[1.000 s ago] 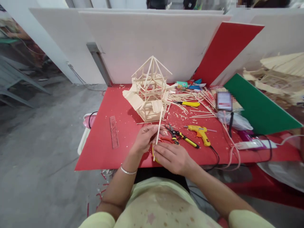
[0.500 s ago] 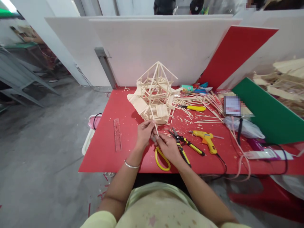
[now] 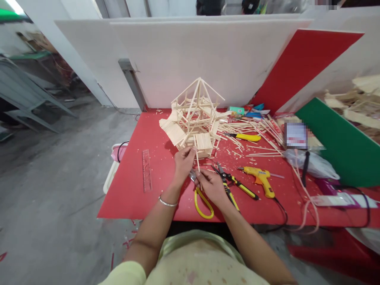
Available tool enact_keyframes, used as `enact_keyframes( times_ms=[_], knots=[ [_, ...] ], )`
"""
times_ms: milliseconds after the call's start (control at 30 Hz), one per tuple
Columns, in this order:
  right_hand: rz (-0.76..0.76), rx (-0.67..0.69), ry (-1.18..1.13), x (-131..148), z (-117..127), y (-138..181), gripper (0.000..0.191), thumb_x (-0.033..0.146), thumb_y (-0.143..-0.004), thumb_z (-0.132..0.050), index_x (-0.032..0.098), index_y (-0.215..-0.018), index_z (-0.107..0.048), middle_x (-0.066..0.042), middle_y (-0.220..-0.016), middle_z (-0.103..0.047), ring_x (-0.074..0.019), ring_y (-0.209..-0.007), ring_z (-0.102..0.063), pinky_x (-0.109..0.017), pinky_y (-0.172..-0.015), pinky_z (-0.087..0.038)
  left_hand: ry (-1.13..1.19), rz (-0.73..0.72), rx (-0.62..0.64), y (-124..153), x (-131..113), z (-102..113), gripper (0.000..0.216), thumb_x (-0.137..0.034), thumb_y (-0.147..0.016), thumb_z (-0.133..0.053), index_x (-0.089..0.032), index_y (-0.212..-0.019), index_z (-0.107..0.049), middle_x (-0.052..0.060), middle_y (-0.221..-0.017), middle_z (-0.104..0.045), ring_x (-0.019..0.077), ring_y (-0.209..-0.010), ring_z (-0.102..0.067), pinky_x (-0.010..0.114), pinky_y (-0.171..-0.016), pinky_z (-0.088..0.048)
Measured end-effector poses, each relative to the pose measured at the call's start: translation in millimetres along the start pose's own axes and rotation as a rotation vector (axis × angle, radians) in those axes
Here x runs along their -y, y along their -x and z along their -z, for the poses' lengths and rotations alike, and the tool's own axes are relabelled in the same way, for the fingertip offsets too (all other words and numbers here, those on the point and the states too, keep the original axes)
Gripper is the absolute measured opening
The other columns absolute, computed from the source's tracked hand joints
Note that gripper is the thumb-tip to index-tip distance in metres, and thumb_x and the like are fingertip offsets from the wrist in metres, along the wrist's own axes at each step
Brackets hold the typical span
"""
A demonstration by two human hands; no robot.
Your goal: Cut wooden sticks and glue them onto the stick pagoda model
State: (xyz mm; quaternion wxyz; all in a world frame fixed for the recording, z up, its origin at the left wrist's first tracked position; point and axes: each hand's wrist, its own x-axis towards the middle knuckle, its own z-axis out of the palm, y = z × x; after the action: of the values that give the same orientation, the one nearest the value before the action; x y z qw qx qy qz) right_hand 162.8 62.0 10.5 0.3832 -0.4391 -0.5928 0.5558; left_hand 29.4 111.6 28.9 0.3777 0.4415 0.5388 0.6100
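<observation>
A thin pale wooden stick (image 3: 198,161) runs between my two hands, just in front of a small wooden stick-built house model (image 3: 197,118) with an open pointed roof frame. My left hand (image 3: 184,163) pinches its upper part close to the model's front. The lower part is in the closed fingers of my right hand (image 3: 211,184). Beneath the hands lie yellow-handled scissors (image 3: 204,205), their metal partly hidden. Black-and-yellow pliers (image 3: 242,186) rest to the right of my right hand.
On the red table (image 3: 124,202) lie a clear ruler (image 3: 146,170), a yellow glue gun (image 3: 261,179), a yellow-handled cutter (image 3: 247,137), loose sticks (image 3: 240,126) and scraps. A plastic bag (image 3: 311,162) and a green board (image 3: 341,146) are at right. White panels (image 3: 208,59) stand behind.
The stick has come nearer to me and stands straighter in view, its lower end now showing below my right fingers. My hands have shifted slightly; the whole view has moved a little.
</observation>
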Motion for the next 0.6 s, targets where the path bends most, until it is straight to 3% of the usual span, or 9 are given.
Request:
enact_keyframes(
  times_ms=[133, 333, 600],
  knots=[
    [-0.017, 0.001, -0.027, 4.6, -0.6, -1.4, 0.038, 0.052, -0.094, -0.053, 0.02, -0.077, -0.063, 0.002, -0.061, -0.06, -0.011, -0.05, -0.055, -0.021, -0.05, -0.044, 0.008, 0.029, 0.004, -2.9, -1.1, -0.3, 0.039, -0.044, -0.084, -0.064, -0.017, -0.058, -0.053, -0.005, -0.049, -0.042, 0.0073, -0.047, -0.038, 0.021, -0.047, -0.029],
    [-0.123, -0.022, -0.163, 9.1, -2.6, -15.0, 0.04, 0.059, -0.087, -0.057, 0.021, -0.098, -0.066, 0.002, -0.066, -0.065, -0.0123, -0.047, -0.059, -0.022, -0.041, -0.046, 0.065, 0.082, 0.022, -4.9, 6.5, 1.0, 0.036, -0.042, -0.083, -0.064, -0.016, -0.059, -0.056, -0.005, -0.049, -0.043, 0.007, -0.045, -0.038, 0.021, -0.046, -0.028],
    [-0.126, -0.069, -0.253, 7.9, -5.5, -40.2, 0.039, 0.059, -0.084, -0.061, 0.02, -0.089, -0.064, 0.004, -0.053, -0.062, -0.0106, -0.035, -0.051, -0.02, -0.032, -0.038, 0.084, 0.062, 0.014, -8.4, 4.8, 1.0, 0.037, -0.037, -0.079, -0.067, -0.016, -0.052, -0.052, -0.004, -0.051, -0.04, 0.007, -0.049, -0.037, 0.021, -0.048, -0.029]
  ],
)
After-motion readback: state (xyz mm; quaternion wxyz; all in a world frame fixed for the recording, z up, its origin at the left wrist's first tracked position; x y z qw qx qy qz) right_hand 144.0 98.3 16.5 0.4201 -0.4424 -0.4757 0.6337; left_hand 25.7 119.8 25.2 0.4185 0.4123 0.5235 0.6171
